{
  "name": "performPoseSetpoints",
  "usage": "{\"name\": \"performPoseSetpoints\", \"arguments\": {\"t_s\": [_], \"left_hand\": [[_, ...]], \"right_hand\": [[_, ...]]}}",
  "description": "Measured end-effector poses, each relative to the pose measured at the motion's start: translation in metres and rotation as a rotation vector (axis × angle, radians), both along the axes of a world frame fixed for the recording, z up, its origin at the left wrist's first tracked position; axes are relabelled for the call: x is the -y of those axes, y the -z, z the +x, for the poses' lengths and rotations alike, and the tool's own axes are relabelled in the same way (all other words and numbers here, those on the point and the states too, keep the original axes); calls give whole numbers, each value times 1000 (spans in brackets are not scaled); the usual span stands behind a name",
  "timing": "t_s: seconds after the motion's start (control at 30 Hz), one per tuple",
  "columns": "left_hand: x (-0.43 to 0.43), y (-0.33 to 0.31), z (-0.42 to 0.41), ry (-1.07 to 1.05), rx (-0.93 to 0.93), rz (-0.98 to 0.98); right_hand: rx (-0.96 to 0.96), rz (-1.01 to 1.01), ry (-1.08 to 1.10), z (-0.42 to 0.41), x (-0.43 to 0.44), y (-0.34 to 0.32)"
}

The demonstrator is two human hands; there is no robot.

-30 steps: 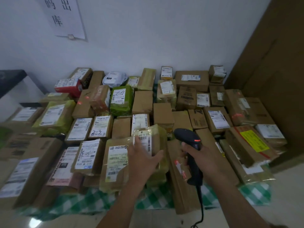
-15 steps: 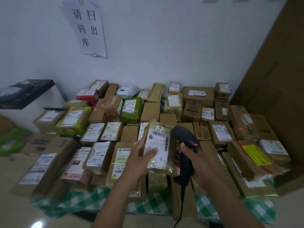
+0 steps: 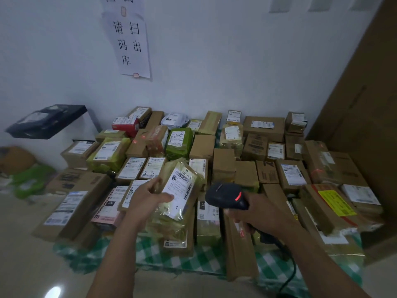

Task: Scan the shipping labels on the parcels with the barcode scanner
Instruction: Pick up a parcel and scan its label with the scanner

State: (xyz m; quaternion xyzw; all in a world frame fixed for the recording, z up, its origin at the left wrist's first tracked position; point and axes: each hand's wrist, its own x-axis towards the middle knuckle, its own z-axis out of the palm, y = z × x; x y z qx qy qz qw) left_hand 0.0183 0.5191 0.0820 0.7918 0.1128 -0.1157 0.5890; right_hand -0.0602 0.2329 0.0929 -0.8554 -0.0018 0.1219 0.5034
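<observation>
My left hand (image 3: 146,200) grips a yellow-green plastic parcel (image 3: 171,224) by its left edge and holds it tilted up above the pile, its white shipping label (image 3: 179,190) facing me. My right hand (image 3: 262,214) grips the handle of a black barcode scanner (image 3: 225,195), just right of the parcel. A red light glows on the scanner's head, which points left toward the label. Its black cable (image 3: 290,274) hangs down at the lower right. Red laser spots show on a brown box (image 3: 137,145) farther back.
Several labelled cardboard boxes and bagged parcels cover a green checked cloth (image 3: 206,261) on the floor. A large cardboard sheet (image 3: 363,108) leans at the right. A paper notice (image 3: 129,39) hangs on the white wall. A black shelf (image 3: 49,121) stands at the left.
My left hand has lifted the yellow-green parcel off the pile and tilted its label up. The scanner has swung left toward the label. The camera has tilted upward.
</observation>
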Motion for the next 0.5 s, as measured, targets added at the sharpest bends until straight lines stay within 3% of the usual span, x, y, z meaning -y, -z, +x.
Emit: {"name": "performPoseSetpoints", "arguments": {"t_s": [0.5], "left_hand": [[-6, 1, -2, 25, -1, 44]], "right_hand": [[15, -91, -143, -4, 4, -5]]}}
